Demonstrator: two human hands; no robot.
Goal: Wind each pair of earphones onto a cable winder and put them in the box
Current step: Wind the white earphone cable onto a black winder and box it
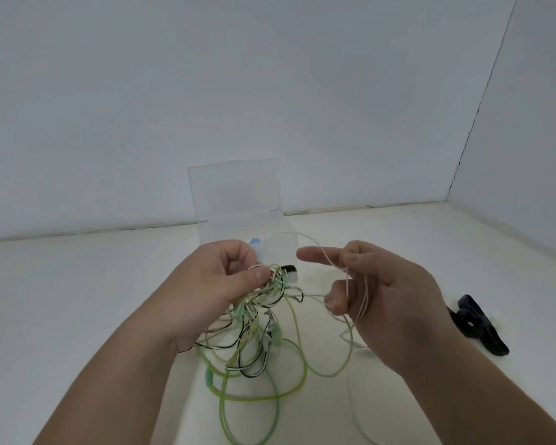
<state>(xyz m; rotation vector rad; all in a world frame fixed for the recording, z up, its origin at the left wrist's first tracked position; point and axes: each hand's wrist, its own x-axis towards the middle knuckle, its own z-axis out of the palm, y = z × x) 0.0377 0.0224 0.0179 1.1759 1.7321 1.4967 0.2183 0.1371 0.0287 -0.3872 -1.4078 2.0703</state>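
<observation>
1. Loops of green cable [238, 396] lie slack on the white counter [77, 316] and run up into the tangle of earphones [257, 319].
2. Left hand [219, 284] grips the top of that tangle, its fingers [254, 276] pinched tight on the bunched strands; the rest hangs down to the counter.
3. Right hand [382, 303], near the left, holds a pale cord [347, 284] leading out of the tangle. The cord lies over the outstretched forefinger and passes the bent thumb.
4. Black clip [475, 329] lies on the counter beside the right wrist, untouched.
5. Clear box [238, 200] stands just behind the hands, lid raised.
</observation>
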